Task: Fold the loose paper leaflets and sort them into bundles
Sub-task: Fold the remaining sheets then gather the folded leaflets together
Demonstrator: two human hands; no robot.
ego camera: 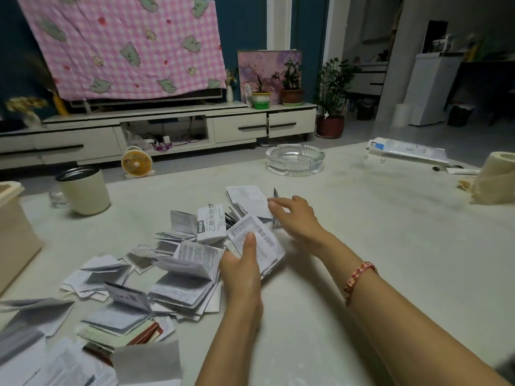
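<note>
Wore no sleeves: both forearms bare up to the lower edge of the view. Carried a beaded bracelet (360, 277) of red, pink and gold links, snug around the right forearm above the wrist. Showed no rings on the left hand (242, 270) or right hand (296, 215).

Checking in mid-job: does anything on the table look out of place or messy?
The leaflets lie in a loose, overlapping heap left of the left hand, not yet in bundles. The ashtray and cup stand upright; nothing looks spilled.
</note>
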